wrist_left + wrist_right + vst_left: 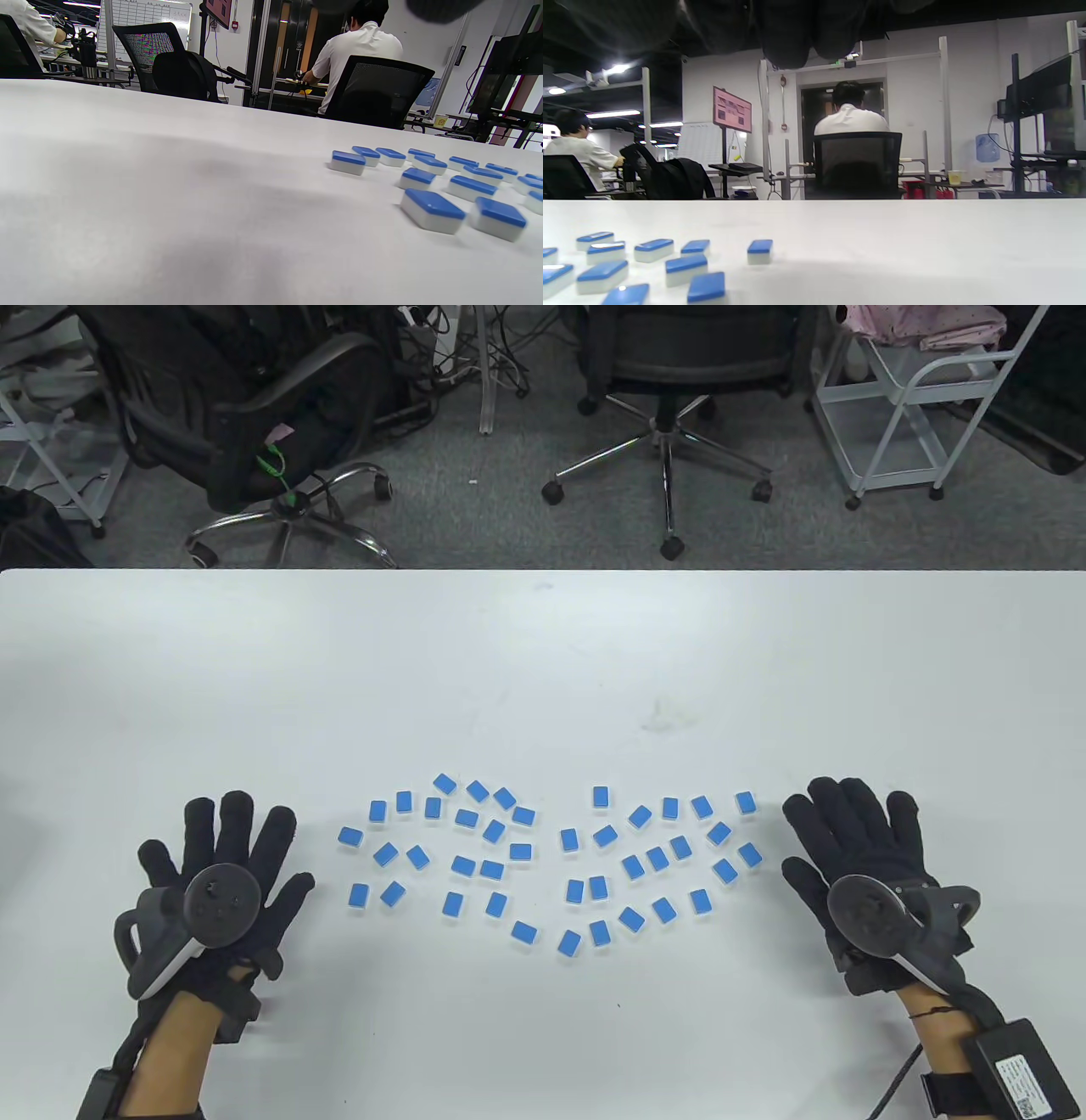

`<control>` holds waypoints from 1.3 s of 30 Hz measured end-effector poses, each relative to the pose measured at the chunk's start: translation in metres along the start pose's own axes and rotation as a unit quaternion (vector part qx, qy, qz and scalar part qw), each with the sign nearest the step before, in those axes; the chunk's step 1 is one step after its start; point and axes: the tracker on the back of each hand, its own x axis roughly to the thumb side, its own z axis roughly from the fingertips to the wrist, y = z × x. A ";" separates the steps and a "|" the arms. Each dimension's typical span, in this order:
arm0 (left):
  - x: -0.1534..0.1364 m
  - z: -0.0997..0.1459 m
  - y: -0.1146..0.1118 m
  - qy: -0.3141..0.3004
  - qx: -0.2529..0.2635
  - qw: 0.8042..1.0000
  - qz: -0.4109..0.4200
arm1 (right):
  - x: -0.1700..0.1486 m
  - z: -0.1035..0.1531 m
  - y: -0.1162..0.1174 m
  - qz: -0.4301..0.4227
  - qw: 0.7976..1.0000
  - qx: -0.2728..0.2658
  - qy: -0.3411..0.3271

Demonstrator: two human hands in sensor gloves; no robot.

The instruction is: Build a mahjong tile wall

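Observation:
Several blue-backed mahjong tiles (pixel 519 853) lie scattered face down in the middle of the white table (pixel 543 661), none of them stacked. My left hand (pixel 222 857) lies flat to the left of the tiles, fingers spread and holding nothing. On the other side of the scatter my right hand (pixel 848 840) rests the same way, spread and empty. The left wrist view shows the nearest tiles (pixel 432 209) low at the right. In the right wrist view more tiles (pixel 685 267) sit at the lower left, with glove fingertips (pixel 789 38) hanging in at the top.
Beyond the table's far edge stand office chairs (pixel 670 398) and a white cart (pixel 916 398) on grey carpet. The wrist views show a seated person (pixel 850 123) and monitors in the background. Bare tabletop stretches behind the tiles.

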 end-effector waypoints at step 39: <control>0.024 0.017 0.010 -0.005 0.041 0.997 0.071 | 0.005 -0.004 0.017 0.050 0.997 0.058 -0.022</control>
